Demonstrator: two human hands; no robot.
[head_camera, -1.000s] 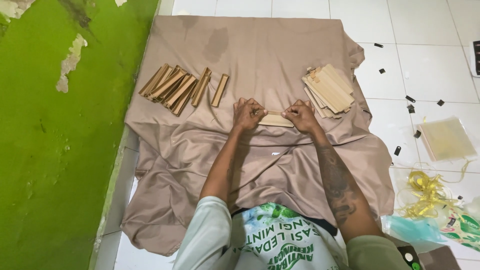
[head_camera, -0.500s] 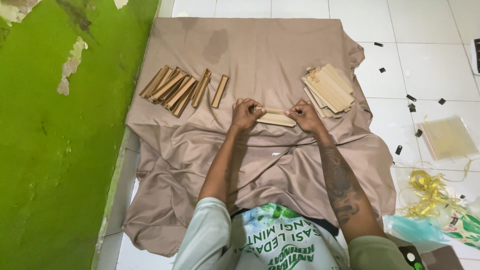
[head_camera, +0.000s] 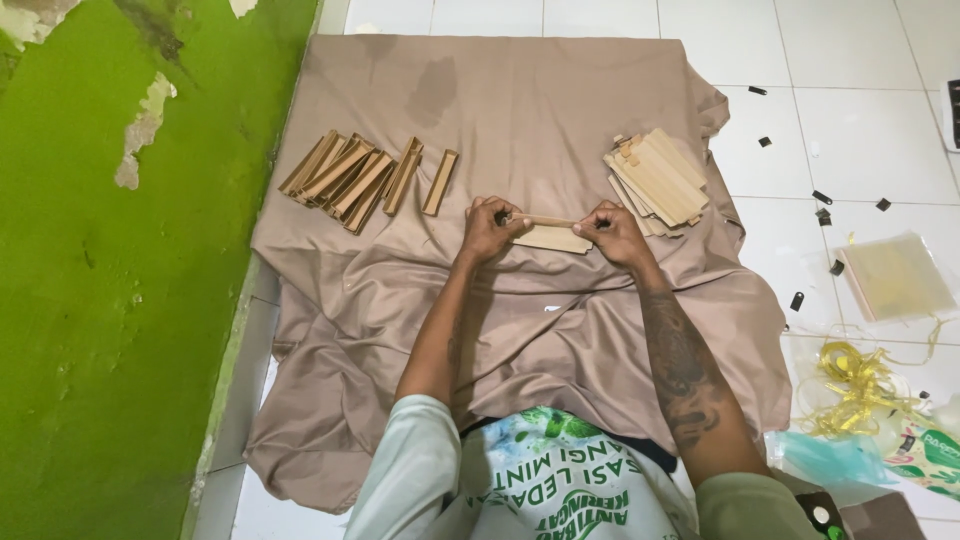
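Observation:
A flat tan cardboard piece (head_camera: 553, 235) is gripped at both ends over a beige cloth (head_camera: 520, 120). My left hand (head_camera: 490, 230) pinches its left end and my right hand (head_camera: 612, 232) pinches its right end; its upper long edge is folded up. To the left lies a row of several folded cardboard strips (head_camera: 355, 177). To the right, just beyond my right hand, sits a stack of flat cardboard pieces (head_camera: 658, 180).
A green wall with peeling paint (head_camera: 110, 280) runs along the left. White floor tiles (head_camera: 850, 130) on the right carry small black scraps (head_camera: 822, 198), a clear plastic sleeve (head_camera: 895, 277), tangled yellow ribbon (head_camera: 858, 385) and plastic bags (head_camera: 835, 460).
The cardboard piece has lifted slightly off the cloth, and its upper edge has been folded up between both hands. The hands stayed in about the same place.

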